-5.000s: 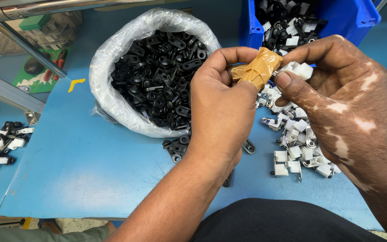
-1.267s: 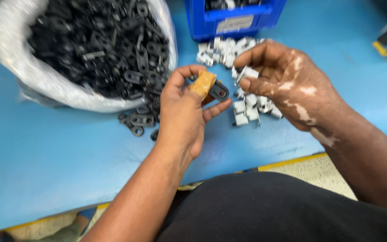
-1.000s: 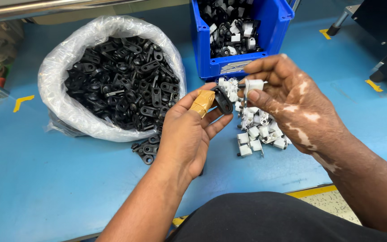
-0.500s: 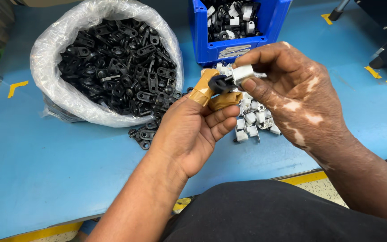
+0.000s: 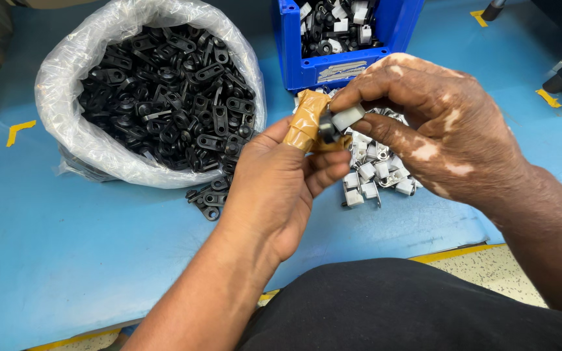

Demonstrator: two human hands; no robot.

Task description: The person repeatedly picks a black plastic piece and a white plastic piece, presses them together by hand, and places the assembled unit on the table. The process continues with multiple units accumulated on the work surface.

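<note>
Looking down through the head camera, the only view, we record both hands raised together above a blue table (image 5: 66, 260). The left hand (image 5: 274, 188) has its thumb wrapped in tan tape (image 5: 304, 123), and its thumb and fingers are closed on a small black part (image 5: 328, 130). The right hand (image 5: 437, 130) meets it from the right, its thumb and forefinger pinched narrowly on a small white clip (image 5: 346, 117) that touches the black part. The two pieces sit between the hands, held clear of the table and above a loose pile of white clips (image 5: 375, 175).

Behind and left of the left hand we note a clear plastic bag (image 5: 99, 149), open at the top and filled with black parts (image 5: 164, 97). A few more black parts (image 5: 206, 198) lie on the table just beside the bag's lower edge. A blue bin (image 5: 333, 65) stands at the far side, just behind the hands, holding mixed black and white pieces. Yellow tape marks (image 5: 19, 130) show on the table at left and right.
</note>
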